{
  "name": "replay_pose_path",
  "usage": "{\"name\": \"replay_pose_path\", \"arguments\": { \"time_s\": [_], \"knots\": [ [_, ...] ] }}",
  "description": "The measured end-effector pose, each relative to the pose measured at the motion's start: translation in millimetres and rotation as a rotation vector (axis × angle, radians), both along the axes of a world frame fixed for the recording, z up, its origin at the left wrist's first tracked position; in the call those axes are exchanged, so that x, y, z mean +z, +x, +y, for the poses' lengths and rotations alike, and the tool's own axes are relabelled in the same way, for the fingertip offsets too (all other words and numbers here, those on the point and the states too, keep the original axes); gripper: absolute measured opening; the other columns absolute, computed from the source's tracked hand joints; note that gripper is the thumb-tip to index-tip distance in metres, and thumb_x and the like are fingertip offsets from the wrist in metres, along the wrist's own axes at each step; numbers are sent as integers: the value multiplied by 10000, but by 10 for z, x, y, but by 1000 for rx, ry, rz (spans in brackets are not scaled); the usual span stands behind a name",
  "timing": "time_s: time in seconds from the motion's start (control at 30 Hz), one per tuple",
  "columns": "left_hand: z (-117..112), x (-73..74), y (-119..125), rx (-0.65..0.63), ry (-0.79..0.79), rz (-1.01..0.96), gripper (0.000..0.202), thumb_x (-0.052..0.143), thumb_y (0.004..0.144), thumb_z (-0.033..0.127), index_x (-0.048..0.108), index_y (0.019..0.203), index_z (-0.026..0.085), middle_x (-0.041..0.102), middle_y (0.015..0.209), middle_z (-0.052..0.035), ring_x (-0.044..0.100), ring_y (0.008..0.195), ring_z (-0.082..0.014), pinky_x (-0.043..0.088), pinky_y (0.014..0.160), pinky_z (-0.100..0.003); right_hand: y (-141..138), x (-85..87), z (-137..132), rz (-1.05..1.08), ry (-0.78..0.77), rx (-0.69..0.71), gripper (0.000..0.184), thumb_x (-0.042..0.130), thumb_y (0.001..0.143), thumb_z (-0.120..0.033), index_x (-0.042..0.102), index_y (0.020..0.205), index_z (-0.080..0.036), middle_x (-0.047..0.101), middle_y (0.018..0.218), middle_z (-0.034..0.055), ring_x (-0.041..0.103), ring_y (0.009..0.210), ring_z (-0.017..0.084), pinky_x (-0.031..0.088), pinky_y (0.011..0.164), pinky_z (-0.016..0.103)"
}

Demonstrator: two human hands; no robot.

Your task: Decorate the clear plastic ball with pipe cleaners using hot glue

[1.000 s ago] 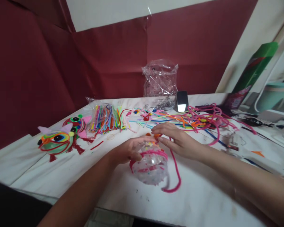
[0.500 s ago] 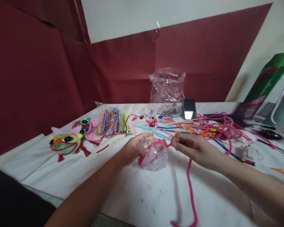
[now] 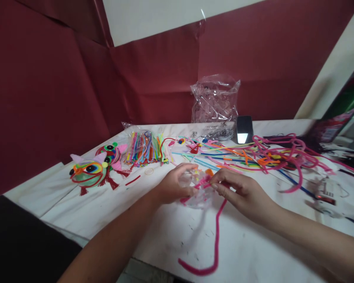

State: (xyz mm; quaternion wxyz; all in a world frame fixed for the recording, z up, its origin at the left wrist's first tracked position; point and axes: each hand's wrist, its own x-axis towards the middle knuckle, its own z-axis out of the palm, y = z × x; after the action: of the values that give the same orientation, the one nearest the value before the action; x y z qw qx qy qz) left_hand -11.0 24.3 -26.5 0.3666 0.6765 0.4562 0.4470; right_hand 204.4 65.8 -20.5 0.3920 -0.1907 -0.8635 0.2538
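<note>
My left hand point(image 3: 177, 183) is closed round the left side of a clear, rounded plastic piece point(image 3: 202, 201) that has pink strands across it. Its exact kind I cannot make out. At its right side, my right hand point(image 3: 238, 190) pinches a pink pipe cleaner point(image 3: 217, 236) close to the plastic. The long free end hangs below the fingers and curls to the left over the white table. A bit of orange point(image 3: 209, 172) shows at the top of the plastic piece, and the fingers hide part of its surface.
Two colourful lion-head crafts point(image 3: 90, 175) sit at the left. Behind my hands lies a bundle of pipe cleaners point(image 3: 146, 147). A clear plastic bag point(image 3: 215, 102) and a dark box point(image 3: 244, 129) stand at the back. Tangled pink pipe cleaners point(image 3: 296, 157) spread over the right.
My right hand has come in closer to the plastic piece with the pink pipe cleaner. The strand's free end has swung to the left. The view has shifted slightly.
</note>
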Motion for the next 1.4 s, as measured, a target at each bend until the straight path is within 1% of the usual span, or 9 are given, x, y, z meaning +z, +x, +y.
{"name": "replay_pose_path", "arguments": {
  "time_s": [0.17,0.27,0.37,0.5,0.63,0.83,1.0,1.23,1.4],
  "knots": [
    [-3,-5,6,-20,48,68,688,745,581,336,541,1212,150,485,1303,-131,463,1207,-316,386,992,-382,-35,-62,-23,-3,28,28,124,480,885,-263,573,804,-252,602,748,20,577,691,159,455,607,271],
    [-10,3,19,-19,64,84,684,740,577,360,550,1196,140,501,1282,-138,462,1205,-323,365,1009,-402,-43,-68,-51,-4,10,15,126,480,884,-247,565,791,-245,602,743,21,575,684,158,456,603,271],
    [-12,8,27,-13,51,82,695,741,569,374,550,1194,139,494,1291,-142,468,1201,-320,373,1002,-397,-46,-58,-82,-8,8,1,126,479,879,-211,571,795,-231,608,743,20,575,674,149,451,593,260],
    [-7,3,18,-16,34,91,706,749,558,377,553,1198,153,496,1293,-128,473,1198,-308,394,983,-377,-55,-59,-101,1,42,-11,125,482,872,-187,581,807,-227,611,728,15,562,640,139,424,527,238],
    [1,-20,7,-33,42,91,673,746,573,328,551,1197,169,499,1284,-119,473,1202,-288,416,959,-356,-59,-88,-107,1,78,-11,130,481,869,-163,572,800,-223,597,719,18,546,615,130,389,459,221],
    [22,-66,10,-56,49,85,659,743,575,294,549,1192,167,498,1265,-109,492,1174,-280,420,962,-357,-53,-129,-118,11,180,13,133,464,876,-133,552,821,-216,571,720,24,541,627,131,443,544,241],
    [17,-68,22,-51,55,80,646,748,572,276,550,1177,165,507,1251,-113,500,1162,-288,426,952,-367,-62,-150,-105,-2,231,32,132,460,880,-113,541,850,-212,553,740,27,539,667,137,450,580,247],
    [-5,-45,51,-16,19,72,625,769,568,324,559,1138,175,530,1226,-105,513,1134,-278,438,918,-357,-50,-172,-102,-38,355,20,123,461,880,-115,524,873,-220,567,752,32,549,677,140,462,577,237],
    [-20,-26,82,13,45,100,581,742,582,274,557,1124,176,544,1194,-93,518,1119,-269,438,915,-353,-48,-170,-118,-47,432,-10,135,447,887,-131,547,868,-221,597,749,42,570,691,153,474,580,247]
  ]
}}
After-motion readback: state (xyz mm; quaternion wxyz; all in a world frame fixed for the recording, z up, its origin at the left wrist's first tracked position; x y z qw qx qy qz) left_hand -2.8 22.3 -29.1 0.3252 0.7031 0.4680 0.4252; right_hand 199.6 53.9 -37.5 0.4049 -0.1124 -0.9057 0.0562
